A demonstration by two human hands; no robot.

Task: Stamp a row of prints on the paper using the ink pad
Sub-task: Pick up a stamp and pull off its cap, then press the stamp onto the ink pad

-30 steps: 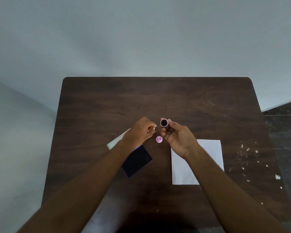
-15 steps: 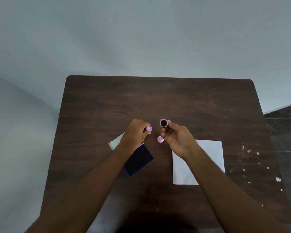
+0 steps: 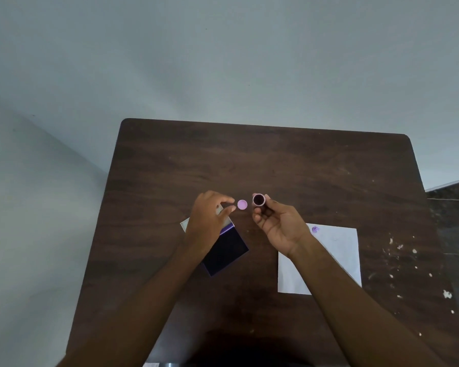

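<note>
Pink round stamp (image 3: 259, 200) pinched in right hand (image 3: 278, 226), dark face tilted up, likely for inspection; left hand (image 3: 210, 221) loose, empty, over open dark ink pad (image 3: 227, 254); white paper (image 3: 337, 250) beside, one print (image 3: 315, 229).

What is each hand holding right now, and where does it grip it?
The right hand pinches the small stamp by its barrel, open end up. The left hand holds nothing; the pink cap lies just beyond its fingertips.
</note>
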